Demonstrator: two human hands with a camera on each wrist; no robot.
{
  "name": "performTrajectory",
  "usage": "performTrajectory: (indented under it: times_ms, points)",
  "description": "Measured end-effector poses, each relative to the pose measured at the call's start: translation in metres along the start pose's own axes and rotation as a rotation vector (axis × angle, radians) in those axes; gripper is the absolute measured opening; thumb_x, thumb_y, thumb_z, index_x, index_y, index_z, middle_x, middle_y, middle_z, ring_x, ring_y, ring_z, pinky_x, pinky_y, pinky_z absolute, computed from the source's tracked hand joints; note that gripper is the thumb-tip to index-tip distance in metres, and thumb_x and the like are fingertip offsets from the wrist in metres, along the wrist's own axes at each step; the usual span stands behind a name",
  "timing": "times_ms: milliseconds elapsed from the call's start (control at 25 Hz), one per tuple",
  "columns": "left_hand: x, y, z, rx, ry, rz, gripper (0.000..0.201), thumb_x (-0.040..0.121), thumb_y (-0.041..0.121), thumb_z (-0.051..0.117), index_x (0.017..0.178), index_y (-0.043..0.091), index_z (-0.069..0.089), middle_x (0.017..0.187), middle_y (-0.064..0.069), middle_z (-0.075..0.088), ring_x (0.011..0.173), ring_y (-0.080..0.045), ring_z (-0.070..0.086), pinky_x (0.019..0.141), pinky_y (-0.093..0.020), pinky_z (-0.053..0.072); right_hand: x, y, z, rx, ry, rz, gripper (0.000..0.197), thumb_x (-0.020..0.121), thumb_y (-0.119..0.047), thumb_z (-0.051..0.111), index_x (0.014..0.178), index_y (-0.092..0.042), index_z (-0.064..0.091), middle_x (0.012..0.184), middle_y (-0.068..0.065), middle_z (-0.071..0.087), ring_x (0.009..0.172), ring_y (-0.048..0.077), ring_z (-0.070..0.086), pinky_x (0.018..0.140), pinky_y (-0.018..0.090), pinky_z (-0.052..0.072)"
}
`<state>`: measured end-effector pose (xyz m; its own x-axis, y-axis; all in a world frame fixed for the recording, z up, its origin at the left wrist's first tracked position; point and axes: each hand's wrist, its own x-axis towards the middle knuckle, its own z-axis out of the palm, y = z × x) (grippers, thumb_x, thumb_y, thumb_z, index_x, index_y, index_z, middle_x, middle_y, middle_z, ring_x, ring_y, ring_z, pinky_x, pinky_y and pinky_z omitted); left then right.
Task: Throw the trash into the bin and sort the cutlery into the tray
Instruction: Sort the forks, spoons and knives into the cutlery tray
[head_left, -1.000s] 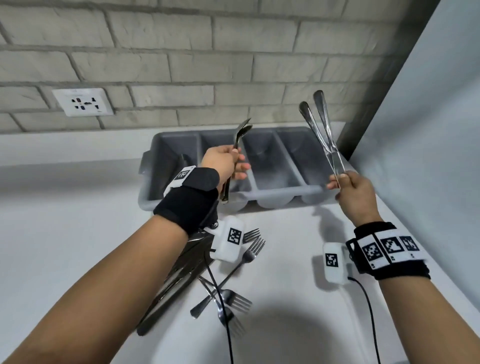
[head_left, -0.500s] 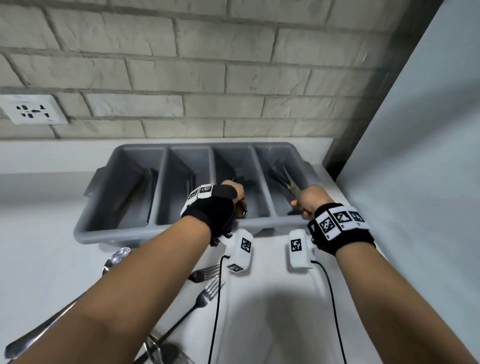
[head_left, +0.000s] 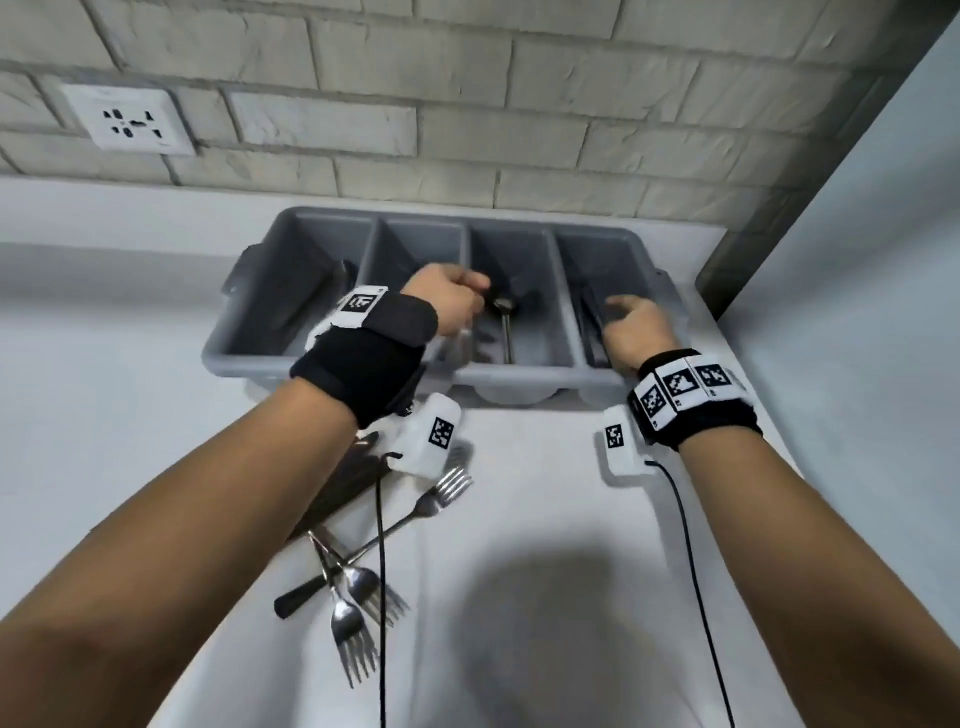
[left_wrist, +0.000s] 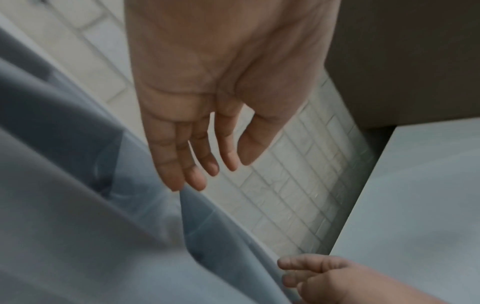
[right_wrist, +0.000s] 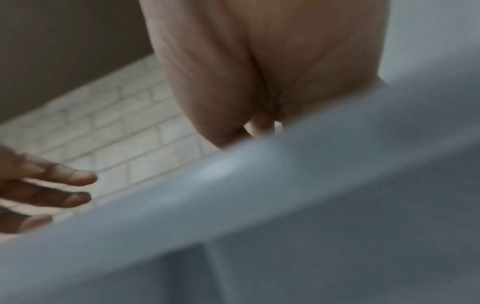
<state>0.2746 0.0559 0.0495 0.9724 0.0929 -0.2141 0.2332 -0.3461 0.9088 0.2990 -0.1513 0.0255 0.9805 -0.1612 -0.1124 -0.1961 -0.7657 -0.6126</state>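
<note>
The grey tray (head_left: 332, 364) stands against the brick wall (head_left: 467, 119) at the back of the counter (head_left: 545, 519), its four compartments running away from the person so long pieces lie flat. A spoon (head_left: 505, 322) lies in the third compartment from the left; dark pieces, probably knives (head_left: 589, 322), lie in the rightmost one. The left hand (head_left: 449, 304) hovers over the second and third compartments; the left wrist view shows its fingers (left_wrist: 182, 156) straight, slightly spread and holding nothing. The right hand (head_left: 636, 327) is over the rightmost compartment; whether its fingers hold anything cannot be determined. Several forks (head_left: 358, 613) and a dark-handled utensil (head_left: 332, 493) lie unsorted on the counter just in front of the tray. Sorting appears partly complete; no bin is in view.
</note>
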Motion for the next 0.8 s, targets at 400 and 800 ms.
performTrajectory:
  times_ms: [400, 800]
  points:
    - [-0.123, -0.095, -0.104, 0.578, -0.142, -0.094, 0.018, 0.085, 0.011, 0.058, 0.1, 0.015, 0.068, 0.095, -0.001, 0.061, 0.082, -0.015, 0.058, 0.065, -0.014, 0.043, -0.184, -0.052, 0.107, -0.412, -0.581, -0.536, 0.07, 0.077, -0.054, 0.062, 0.133, -0.014, 0.046, 0.134, 0.009, 0.048, 0.123, 0.024, 0.045, 0.103, 0.04, 0.04]
    - [-0.158, -0.164, -0.087, 1.138, -0.101, -0.116, 0.057, 0.076, 0.021, 0.073, 0.125, 0.01, 0.048, 0.127, -0.008, 0.051, 0.109, -0.028, 0.061, 0.083, -0.037, 0.051, -0.189, -0.057, 0.158, -0.841, -0.629, -0.301, 0.141, 0.051, -0.063, 0.076, 0.147, -0.016, -0.017, 0.16, 0.007, -0.009, 0.146, 0.034, -0.011, 0.114, 0.06, -0.007]
